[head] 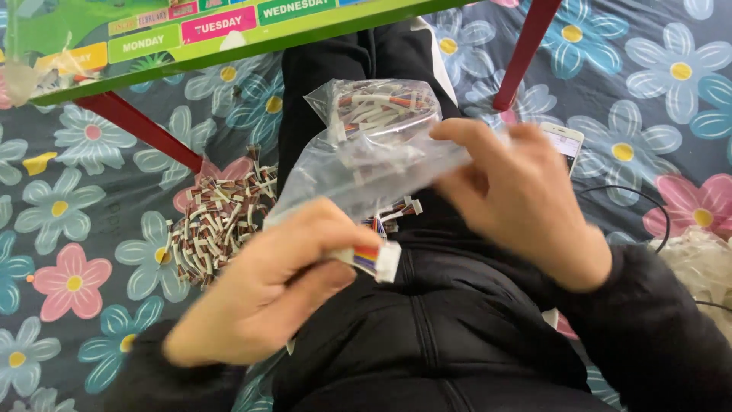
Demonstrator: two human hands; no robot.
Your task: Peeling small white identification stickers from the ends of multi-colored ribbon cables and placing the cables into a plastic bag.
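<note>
item: clear plastic bag (377,156), crumpled, part-filled with small wire connectors; long axis runs from lower left to upper right, bulging closed end pointing up and away over the lap. right hand (522,202) pinches the bag's upper edge. left hand (267,286) pinches a ribbon connector (374,259), multicoloured wires, white plug pointing right. loose connector pile (217,221) on the floral bedsheet (69,229), left of lap.

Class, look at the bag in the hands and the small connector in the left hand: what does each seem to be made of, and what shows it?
Bag: thin clear plastic film, glossy; it crinkles and the wire pieces inside show through.
Connector in the left hand: probably hard white plastic, matt, with a blocky moulded shape, joined to coloured, likely plastic-coated wires.
</note>
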